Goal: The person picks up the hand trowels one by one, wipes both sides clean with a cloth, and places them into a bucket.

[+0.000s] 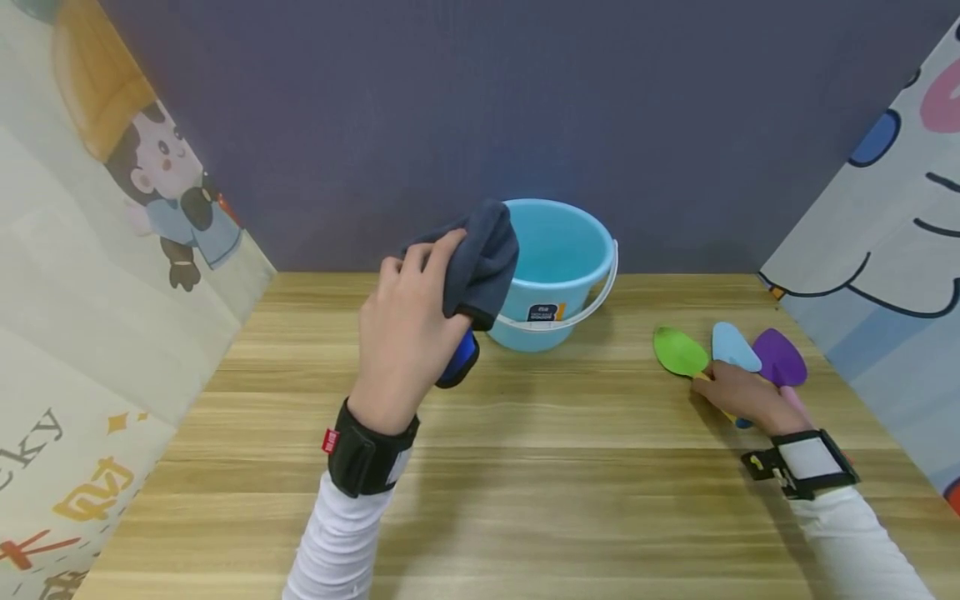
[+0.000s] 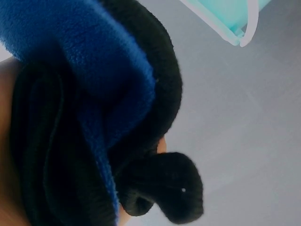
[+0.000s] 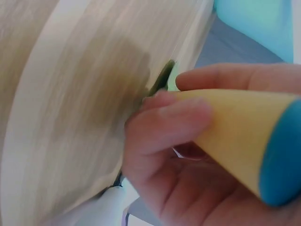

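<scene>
My left hand grips a bunched dark grey cloth, raised in front of the bucket's left side. The left wrist view shows the cloth's plush blue face and dark folded edges. At the right, my right hand holds a toy shovel with a green leaf-shaped blade. Up close in the right wrist view, thumb and fingers are round its yellow handle, which ends in a blue cap. Beside that hand lie a light blue shovel blade and a purple one, their handles partly hidden.
A light blue bucket with a white handle stands at the back of the wooden table, against a dark wall. Printed panels with cartoon figures border the table on the left and right.
</scene>
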`<control>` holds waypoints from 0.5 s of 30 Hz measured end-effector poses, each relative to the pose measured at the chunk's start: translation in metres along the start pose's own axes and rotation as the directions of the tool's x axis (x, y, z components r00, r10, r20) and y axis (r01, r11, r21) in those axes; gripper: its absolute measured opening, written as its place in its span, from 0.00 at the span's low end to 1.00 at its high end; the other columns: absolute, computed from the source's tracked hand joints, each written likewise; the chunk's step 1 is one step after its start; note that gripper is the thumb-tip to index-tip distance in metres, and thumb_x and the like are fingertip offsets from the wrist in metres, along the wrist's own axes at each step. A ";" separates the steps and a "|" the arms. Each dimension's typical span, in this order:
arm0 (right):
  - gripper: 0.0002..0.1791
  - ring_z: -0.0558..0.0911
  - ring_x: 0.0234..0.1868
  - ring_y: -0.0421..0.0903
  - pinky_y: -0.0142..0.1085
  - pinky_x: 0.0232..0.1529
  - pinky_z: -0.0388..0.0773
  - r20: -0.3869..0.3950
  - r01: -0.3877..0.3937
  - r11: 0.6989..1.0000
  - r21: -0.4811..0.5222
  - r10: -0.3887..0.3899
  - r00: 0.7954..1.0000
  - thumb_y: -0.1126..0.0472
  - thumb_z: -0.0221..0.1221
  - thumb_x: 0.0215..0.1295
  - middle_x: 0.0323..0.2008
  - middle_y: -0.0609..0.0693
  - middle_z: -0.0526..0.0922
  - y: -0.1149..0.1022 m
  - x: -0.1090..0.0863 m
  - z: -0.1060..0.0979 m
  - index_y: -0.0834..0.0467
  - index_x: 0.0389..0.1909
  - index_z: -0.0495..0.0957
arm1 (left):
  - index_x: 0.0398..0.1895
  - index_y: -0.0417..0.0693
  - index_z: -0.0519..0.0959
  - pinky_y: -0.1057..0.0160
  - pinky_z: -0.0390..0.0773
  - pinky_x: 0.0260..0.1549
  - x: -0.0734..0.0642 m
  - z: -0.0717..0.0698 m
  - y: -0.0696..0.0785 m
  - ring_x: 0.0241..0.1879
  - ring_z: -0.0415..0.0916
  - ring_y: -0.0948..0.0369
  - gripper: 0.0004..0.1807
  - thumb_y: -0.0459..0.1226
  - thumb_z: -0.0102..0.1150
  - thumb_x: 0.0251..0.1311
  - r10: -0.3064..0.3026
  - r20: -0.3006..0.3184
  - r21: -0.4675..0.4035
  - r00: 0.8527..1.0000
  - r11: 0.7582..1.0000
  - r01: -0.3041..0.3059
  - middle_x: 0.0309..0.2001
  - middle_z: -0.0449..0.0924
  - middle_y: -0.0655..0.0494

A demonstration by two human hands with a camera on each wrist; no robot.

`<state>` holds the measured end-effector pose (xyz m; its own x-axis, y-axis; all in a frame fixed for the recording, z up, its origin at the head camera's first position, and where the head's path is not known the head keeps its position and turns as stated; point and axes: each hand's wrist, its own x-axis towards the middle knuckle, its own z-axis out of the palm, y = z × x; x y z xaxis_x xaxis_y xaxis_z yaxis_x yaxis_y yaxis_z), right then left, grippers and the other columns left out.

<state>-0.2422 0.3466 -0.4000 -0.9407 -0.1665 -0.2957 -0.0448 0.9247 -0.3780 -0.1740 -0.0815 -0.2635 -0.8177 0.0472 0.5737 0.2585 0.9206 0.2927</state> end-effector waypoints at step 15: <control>0.27 0.75 0.19 0.43 0.37 0.18 0.73 -0.161 -0.016 0.969 0.248 0.057 0.985 0.55 0.47 0.75 0.24 0.53 0.78 -0.025 -0.020 -0.010 0.74 0.62 0.60 | 0.75 0.64 0.67 0.45 0.84 0.31 -0.001 -0.001 0.002 0.51 0.76 0.45 0.36 0.43 0.67 0.62 0.012 -0.003 -0.005 1.000 1.000 -0.012 0.63 0.78 0.48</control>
<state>-0.2260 0.3307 -0.3758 -0.9835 -0.0559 -0.1719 0.0550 0.8134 -0.5791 -0.1724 -0.0803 -0.2632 -0.8131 0.0570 0.5793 0.2709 0.9179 0.2899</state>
